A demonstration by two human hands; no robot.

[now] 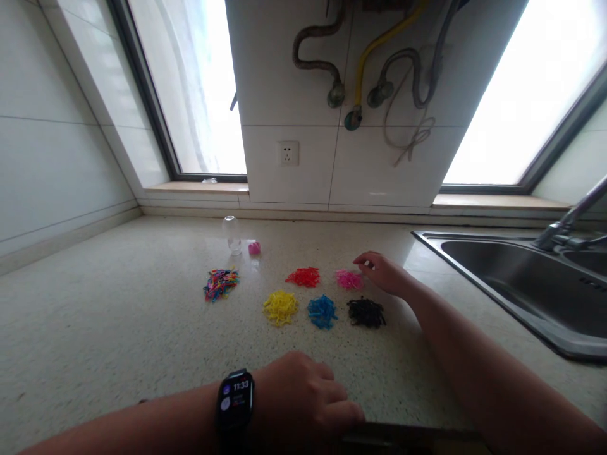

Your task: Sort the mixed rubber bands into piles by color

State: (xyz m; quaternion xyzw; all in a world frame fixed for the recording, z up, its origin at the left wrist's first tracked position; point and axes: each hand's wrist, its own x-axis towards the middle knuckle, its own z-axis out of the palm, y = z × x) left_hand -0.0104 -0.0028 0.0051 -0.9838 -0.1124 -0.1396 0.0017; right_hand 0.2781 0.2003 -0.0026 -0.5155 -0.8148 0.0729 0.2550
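My right hand (379,270) hovers at the pile of pink rubber bands (348,279), its fingers bent, with a small gap between thumb and forefinger. No band shows between them. Curled into a loose fist, my left hand (303,395) rests at the counter's front edge, wearing a black watch (235,401). Between the hands lie piles of small yellow (281,308), blue (322,311) and black rubber bands (367,312). Red rubber bands (304,277) lie left of the pink ones. A mixed-colour pile of rubber bands (221,284) sits farther left.
Behind the mixed pile stand a small clear bottle (232,236) and a pink cap (255,248). A steel sink (512,265) with a faucet (564,227) is set into the counter (142,341) at right. Pipes and a socket (288,153) are on the tiled back wall.
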